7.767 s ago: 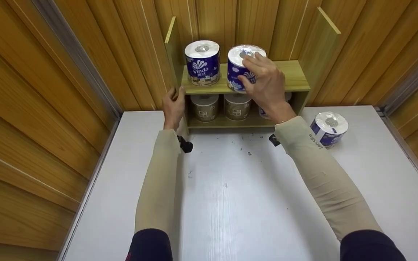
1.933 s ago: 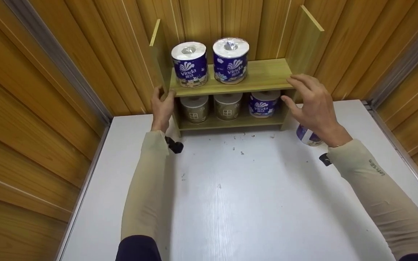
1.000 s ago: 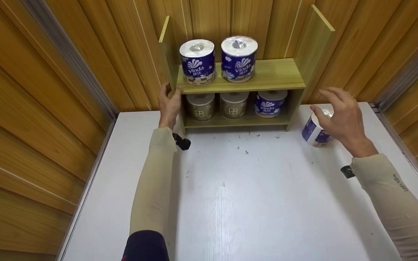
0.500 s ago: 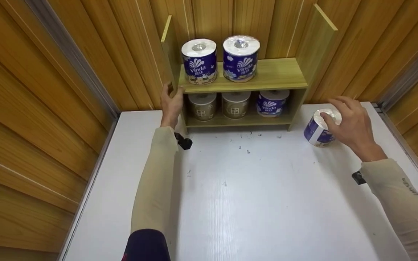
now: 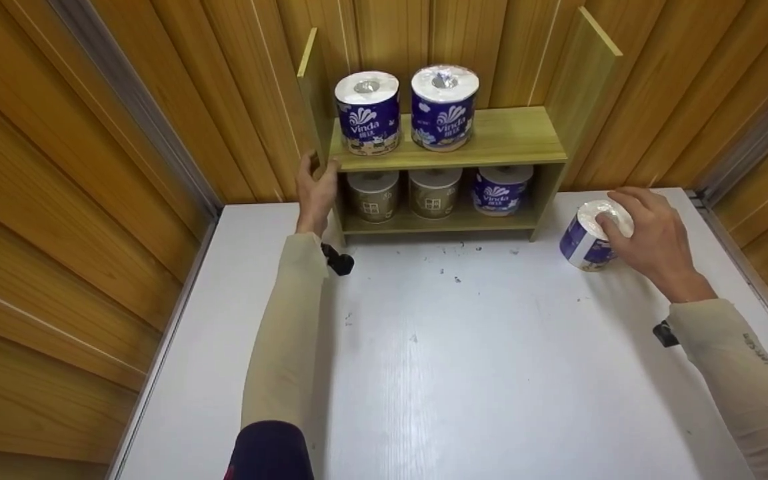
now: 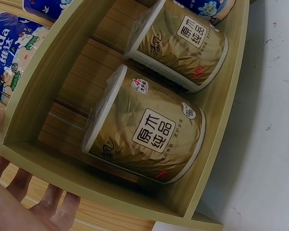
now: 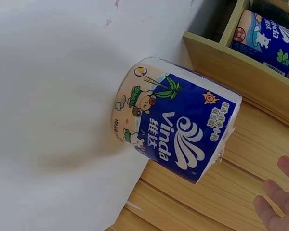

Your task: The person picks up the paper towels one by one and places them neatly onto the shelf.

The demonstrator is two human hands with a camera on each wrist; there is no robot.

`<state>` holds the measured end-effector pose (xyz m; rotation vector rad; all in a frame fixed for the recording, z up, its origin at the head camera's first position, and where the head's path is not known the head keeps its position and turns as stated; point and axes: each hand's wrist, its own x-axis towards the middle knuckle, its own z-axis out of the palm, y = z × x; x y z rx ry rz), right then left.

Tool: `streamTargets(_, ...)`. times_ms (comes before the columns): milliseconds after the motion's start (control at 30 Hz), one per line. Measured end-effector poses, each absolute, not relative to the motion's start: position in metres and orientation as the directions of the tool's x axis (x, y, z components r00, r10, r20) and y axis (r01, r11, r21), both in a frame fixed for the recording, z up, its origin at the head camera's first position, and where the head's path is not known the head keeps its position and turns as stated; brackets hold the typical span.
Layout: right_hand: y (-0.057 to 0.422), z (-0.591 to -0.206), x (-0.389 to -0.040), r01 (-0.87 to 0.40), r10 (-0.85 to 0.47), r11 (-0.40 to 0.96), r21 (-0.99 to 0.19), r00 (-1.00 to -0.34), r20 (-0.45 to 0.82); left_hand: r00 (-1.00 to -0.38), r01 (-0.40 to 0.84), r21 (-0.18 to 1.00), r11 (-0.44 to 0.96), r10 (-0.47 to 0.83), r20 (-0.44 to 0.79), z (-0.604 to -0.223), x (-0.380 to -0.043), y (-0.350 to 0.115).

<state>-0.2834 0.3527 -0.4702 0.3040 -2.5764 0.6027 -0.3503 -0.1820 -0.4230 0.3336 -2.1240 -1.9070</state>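
My left hand grips the left side panel of a small wooden shelf. In the left wrist view its fingers lie along the panel's outside, with the thumb at the shelf board's edge. At the right, a blue-and-white toilet roll stands upright on the table beside the shelf. My right hand is over this roll's right side, thumb overlapping its top in the head view. In the right wrist view the hand's fingers are spread beyond the roll's top, apart from it.
Two blue toilet rolls stand on the upper board, left and middle. The lower board bears two gold rolls and one blue roll. Wood-panelled walls enclose the white table, which has small dark marks.
The second blue roll, earlier in my right hand, now stands released on the upper board. The right hand has moved right and down to the roll on the table. The left hand keeps its grip.
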Motion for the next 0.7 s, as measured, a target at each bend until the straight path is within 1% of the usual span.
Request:
streamTargets(367, 0.362, -0.482, -0.287, -0.353, -0.128, 0.865, -0.356, -0.843, 0.523, -0.938, 0.016, 0.993, 0.117, -0.342, 0.055, -0.424, -0.350, -0.182)
streamTargets(700, 0.368, -0.490, -0.287, -0.347, -0.122, 0.856, -0.383, -0.856, 0.502, -0.935, 0.047, 0.992, 0.117, -0.345, 0.085, -0.424, -0.350, -0.181)
